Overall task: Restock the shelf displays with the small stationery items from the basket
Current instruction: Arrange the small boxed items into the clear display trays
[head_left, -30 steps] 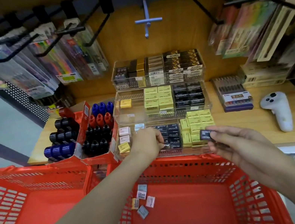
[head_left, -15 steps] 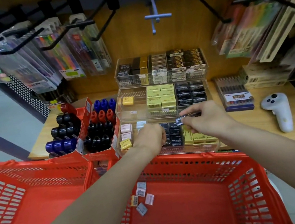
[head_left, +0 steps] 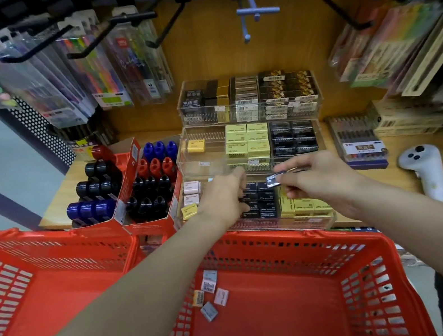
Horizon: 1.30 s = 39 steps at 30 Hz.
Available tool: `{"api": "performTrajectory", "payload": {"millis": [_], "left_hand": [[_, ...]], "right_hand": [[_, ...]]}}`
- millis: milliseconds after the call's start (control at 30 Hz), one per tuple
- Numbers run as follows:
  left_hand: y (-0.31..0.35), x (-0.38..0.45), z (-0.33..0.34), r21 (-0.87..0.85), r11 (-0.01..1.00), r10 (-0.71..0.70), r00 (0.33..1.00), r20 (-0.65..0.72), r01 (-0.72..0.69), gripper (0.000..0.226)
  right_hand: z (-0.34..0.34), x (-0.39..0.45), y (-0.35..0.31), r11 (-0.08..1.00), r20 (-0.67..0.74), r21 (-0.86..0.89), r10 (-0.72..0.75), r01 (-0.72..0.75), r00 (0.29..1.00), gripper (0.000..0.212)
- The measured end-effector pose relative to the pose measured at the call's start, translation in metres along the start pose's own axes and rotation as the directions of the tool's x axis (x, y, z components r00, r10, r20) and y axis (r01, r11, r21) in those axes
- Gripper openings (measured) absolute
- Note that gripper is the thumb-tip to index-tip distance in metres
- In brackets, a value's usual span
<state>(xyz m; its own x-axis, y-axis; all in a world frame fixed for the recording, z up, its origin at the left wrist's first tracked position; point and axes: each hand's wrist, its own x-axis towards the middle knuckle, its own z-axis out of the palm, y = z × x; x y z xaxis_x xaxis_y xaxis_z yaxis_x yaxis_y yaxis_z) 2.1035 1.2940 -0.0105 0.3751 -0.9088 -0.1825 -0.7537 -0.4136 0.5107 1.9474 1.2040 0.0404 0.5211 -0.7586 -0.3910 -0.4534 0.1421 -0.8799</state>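
weight is next to nothing here: the small dark wrapped eraser block (head_left: 273, 180) pinched in my right hand (head_left: 321, 177) looks light, stiff along its short length and a little slick in its printed sleeve, so i judge it wants a hold across its two long flat faces, never by the corners, where it could twist out. my right grip is clamped on it, thumb under and fingertips (head_left: 293, 170) over, and the block hangs just above the front tier of the clear acrylic stepped display tray (head_left: 307, 222), at about twelve o'clock from the red plastic mesh basket (head_left: 362, 285).

my left hand (head_left: 224, 197) sits at nine o'clock of the block, its fingers curled down among the dark eraser packs (head_left: 262, 205) already in that tier. whether that grip has hold of one or only steadies the row, i cannot tell.

the row looks tightly packed, so the block will probably need to go in end-first and square, or it may ride up on its neighbours.

four more small wrapped erasers (head_left: 211, 295) lie loose on the basket floor, at seven o'clock from the tray. they look equally light and flat, so i would lift each by its long edges, not scrape at its face.
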Motion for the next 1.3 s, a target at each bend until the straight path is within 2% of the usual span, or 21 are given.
{"api": "performTrajectory", "payload": {"millis": [33,67,100,133,167,200,300,367,433,467,533,600,667,733,767,900,1133,1300], "left_hand": [[-0.001,-0.003,-0.004,-0.230,0.973,-0.029,0.999,0.018,0.032,0.027],[0.001,-0.007,-0.008,-0.494,0.865,-0.049,0.995,0.082,0.084,0.025],[0.004,-0.011,-0.013,-0.714,0.683,-0.044,0.985,0.168,0.152,0.024],[0.008,-0.015,-0.017,-0.840,0.496,-0.018,0.970,0.244,0.220,0.025],[0.012,-0.018,-0.020,-0.886,0.387,0.010,0.960,0.280,0.254,0.026],[0.016,-0.021,-0.023,-0.902,0.343,0.026,0.958,0.286,0.261,0.026],[0.021,-0.025,-0.026,-0.930,0.295,-0.020,0.974,0.224,0.220,0.017],[0.019,-0.026,-0.025,-0.939,0.257,-0.050,0.973,0.223,0.229,0.019],[0.014,-0.027,-0.023,-0.925,0.287,-0.085,0.968,0.236,0.251,0.017],[0.010,-0.027,-0.020,-0.903,0.339,-0.095,0.965,0.244,0.262,0.015],[0.004,-0.027,-0.012,-0.798,0.547,-0.109,0.967,0.231,0.252,0.013],[0.000,-0.024,-0.004,-0.555,0.809,-0.127,0.980,0.156,0.193,0.009],[0.001,-0.018,0.001,-0.364,0.920,-0.115,0.988,0.103,0.145,0.007],[0.004,-0.011,0.004,-0.276,0.953,-0.094,0.989,0.115,0.123,0.008],[0.007,-0.008,0.006,-0.252,0.960,-0.087,0.988,0.130,0.118,0.010],[0.012,-0.002,0.014,-0.213,0.971,-0.083,0.988,0.130,0.109,0.013],[0.017,0.004,0.018,-0.160,0.982,-0.086,0.991,0.098,0.101,0.005],[0.023,0.007,0.016,-0.042,0.997,-0.057,0.991,0.120,0.062,0.008]], "right_hand": [[0.001,0.000,0.000,0.999,0.012,0.040,0.018,-0.019,1.000,0.010],[0.002,-0.001,0.000,0.997,0.019,0.072,0.035,-0.037,0.999,0.010],[0.004,-0.002,0.000,0.995,0.022,0.093,0.044,-0.045,0.999,0.009],[0.005,-0.003,0.000,0.993,0.020,0.107,0.044,-0.046,0.999,0.009],[0.007,-0.004,0.000,0.992,0.019,0.122,0.041,-0.043,0.999,0.010],[0.009,-0.006,-0.002,0.989,0.023,0.139,0.036,-0.039,0.999,0.010],[0.012,-0.012,-0.006,0.982,0.053,0.189,0.007,-0.017,0.999,0.016],[0.010,-0.015,-0.010,0.982,0.081,0.189,-0.012,-0.003,0.997,0.024],[0.003,-0.018,-0.011,0.991,0.106,0.135,0.004,-0.018,0.994,0.030],[-0.002,-0.019,-0.011,0.995,0.112,0.091,0.021,-0.031,0.994,0.032],[-0.013,-0.019,-0.009,0.998,0.120,0.044,0.036,-0.042,0.992,0.035],[-0.024,-0.020,-0.006,1.000,0.113,0.008,0.011,-0.012,0.994,0.032],[-0.032,-0.018,-0.002,0.969,0.071,-0.225,-0.084,0.098,0.994,0.030],[-0.037,-0.013,0.004,0.836,0.034,-0.510,-0.216,0.203,0.976,0.034],[-0.038,-0.011,0.007,0.783,0.014,-0.581,-0.265,0.224,0.964,0.034],[-0.038,-0.002,0.017,0.775,-0.050,-0.587,-0.326,0.236,0.944,0.036],[-0.040,0.005,0.020,0.686,-0.042,-0.666,-0.426,0.292,0.904,0.045],[-0.037,0.002,0.019,0.701,-0.012,-0.640,-0.421,0.316,0.907,0.039]]}}
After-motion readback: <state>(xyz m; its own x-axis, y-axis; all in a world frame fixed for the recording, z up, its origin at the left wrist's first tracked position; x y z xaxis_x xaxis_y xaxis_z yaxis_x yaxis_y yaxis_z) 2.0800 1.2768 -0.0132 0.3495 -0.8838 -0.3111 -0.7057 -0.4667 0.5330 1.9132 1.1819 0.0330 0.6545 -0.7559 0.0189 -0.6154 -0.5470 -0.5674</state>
